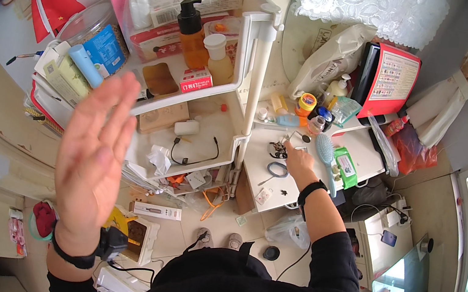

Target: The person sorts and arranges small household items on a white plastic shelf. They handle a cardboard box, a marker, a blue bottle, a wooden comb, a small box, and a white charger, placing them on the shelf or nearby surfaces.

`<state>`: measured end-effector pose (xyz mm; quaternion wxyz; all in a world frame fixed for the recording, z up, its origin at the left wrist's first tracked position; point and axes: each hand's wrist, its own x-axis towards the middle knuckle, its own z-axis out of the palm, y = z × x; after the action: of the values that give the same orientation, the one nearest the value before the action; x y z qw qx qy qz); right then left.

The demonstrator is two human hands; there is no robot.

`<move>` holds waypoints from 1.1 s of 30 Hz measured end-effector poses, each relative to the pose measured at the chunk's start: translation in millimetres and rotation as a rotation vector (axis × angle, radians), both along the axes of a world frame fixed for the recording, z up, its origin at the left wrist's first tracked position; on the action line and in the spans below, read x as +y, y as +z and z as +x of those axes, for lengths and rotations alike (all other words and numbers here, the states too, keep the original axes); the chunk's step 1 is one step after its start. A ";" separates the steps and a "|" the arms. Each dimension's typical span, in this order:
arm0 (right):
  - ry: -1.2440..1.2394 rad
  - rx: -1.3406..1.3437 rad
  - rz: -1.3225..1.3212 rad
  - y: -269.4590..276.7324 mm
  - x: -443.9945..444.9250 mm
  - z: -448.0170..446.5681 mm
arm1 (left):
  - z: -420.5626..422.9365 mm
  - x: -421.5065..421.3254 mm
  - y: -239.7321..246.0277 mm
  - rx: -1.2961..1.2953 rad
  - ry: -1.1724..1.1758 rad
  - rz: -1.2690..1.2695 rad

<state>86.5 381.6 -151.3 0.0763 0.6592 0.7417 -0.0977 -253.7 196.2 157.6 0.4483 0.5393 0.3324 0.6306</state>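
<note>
My left hand [96,151] is raised before the white shelf rack [185,105], palm showing and fingers extended, with nothing in it. On the white tabletop, my right hand [299,160] reaches down to a small pile of dark hair accessories [278,150]; its fingertips are partly hidden, so I cannot tell whether they grip anything. Just below the pile lies a coiled grey cable [278,169]. To the right of this hand rest a light blue hairbrush [325,149] and a green pack of wipes [345,167]. A small patterned card or packet [263,196] is near the table's front edge.
Behind the right hand stand an orange-lidded jar [306,104], a blue-and-orange tube [287,120] and a pump bottle [339,87]. An amber pump bottle [193,44] occupies the upper shelf; a black cable [194,163] lies on the lower one. A white plastic bag [289,230] hangs below the table.
</note>
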 end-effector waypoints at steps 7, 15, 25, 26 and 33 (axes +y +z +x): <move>-0.086 0.088 0.008 -2.4 3.2 5.0 | -4.2 -17.7 -33.0 0.054 -0.151 -0.079; -0.311 0.166 0.013 1.0 11.5 40.7 | -3.8 -18.5 -59.8 0.012 -0.193 -0.132; -0.318 0.230 0.091 -8.9 2.6 58.0 | -13.6 -15.4 -88.5 -0.026 -0.135 -0.359; -0.326 0.245 0.093 -5.2 0.4 56.5 | -16.7 -14.9 -93.5 0.007 -0.124 -0.382; -0.281 0.402 0.064 39.3 -26.3 32.6 | -30.8 -2.9 -145.3 0.172 -0.045 -0.395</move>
<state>119.1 355.3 -112.0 -0.1082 0.7253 0.6457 -0.2128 -284.5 193.3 12.3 0.5293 0.5002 0.4743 0.4947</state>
